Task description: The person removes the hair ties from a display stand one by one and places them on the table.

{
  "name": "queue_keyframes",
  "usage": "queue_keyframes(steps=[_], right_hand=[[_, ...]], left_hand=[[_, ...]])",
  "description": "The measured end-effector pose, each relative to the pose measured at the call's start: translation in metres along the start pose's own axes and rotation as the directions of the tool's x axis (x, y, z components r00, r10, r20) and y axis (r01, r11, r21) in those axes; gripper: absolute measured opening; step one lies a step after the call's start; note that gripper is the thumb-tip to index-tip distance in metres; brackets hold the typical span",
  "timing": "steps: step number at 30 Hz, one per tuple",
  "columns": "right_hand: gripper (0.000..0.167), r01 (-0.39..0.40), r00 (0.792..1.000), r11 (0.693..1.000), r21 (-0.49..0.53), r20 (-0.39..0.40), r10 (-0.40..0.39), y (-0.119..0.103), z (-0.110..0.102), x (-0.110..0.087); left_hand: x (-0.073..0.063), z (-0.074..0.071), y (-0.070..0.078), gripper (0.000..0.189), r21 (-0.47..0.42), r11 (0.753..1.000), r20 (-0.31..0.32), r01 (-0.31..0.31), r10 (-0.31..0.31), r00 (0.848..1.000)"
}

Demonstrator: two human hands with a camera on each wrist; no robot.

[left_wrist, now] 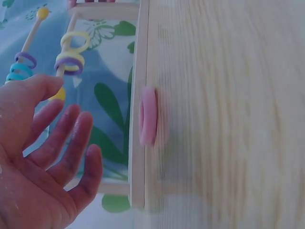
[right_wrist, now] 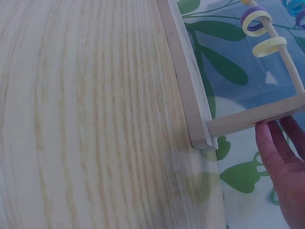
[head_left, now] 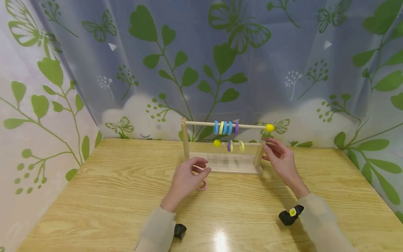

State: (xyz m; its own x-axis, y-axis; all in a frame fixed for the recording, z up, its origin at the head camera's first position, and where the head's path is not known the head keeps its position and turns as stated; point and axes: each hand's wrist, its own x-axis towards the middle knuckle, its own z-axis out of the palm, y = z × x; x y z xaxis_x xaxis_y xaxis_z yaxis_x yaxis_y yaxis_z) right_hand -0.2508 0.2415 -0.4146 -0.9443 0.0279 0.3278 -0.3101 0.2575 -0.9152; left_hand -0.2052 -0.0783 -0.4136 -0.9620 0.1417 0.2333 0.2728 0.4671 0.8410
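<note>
A wooden ring rack has two posts on a pale base [head_left: 233, 163]. Its upper rod [head_left: 255, 126] carries several blue, yellow and purple rings and ends in a yellow ball [head_left: 269, 128]. Purple and yellow rings [right_wrist: 269, 46] hang on the lower rod, which has its own yellow ball [head_left: 217, 143]. My right hand [head_left: 281, 159] is at the right post [right_wrist: 257, 114], fingertips against its outer side. Fingers loosely bent and holding nothing, my left hand [head_left: 187, 176] hovers before the rack's left end. Beside it a pink ring [left_wrist: 148, 116] stands on edge near the base.
The rack stands toward the back of a wood-grain table [head_left: 110, 196]. Behind it hangs a curtain [head_left: 189, 45] printed with leaves and butterflies. Small black devices [head_left: 288, 217] sit at both sleeves.
</note>
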Motion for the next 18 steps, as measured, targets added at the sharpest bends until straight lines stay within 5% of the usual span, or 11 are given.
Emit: queue_keyframes(steps=[10, 18], right_hand=[[0.044, 0.012, 1.000, 1.000, 0.009, -0.003, -0.012, 0.000, -0.001, -0.001], [0.043, 0.019, 1.000, 0.999, 0.034, 0.007, -0.019, 0.001, -0.002, 0.000]], left_hand=[[0.010, 0.024, 0.010, 0.020, -0.079, 0.994, -0.079, -0.074, 0.068, 0.995], [0.017, 0.040, 0.020, 0.017, -0.073, 0.996, -0.175, -0.058, 0.044, 0.984]])
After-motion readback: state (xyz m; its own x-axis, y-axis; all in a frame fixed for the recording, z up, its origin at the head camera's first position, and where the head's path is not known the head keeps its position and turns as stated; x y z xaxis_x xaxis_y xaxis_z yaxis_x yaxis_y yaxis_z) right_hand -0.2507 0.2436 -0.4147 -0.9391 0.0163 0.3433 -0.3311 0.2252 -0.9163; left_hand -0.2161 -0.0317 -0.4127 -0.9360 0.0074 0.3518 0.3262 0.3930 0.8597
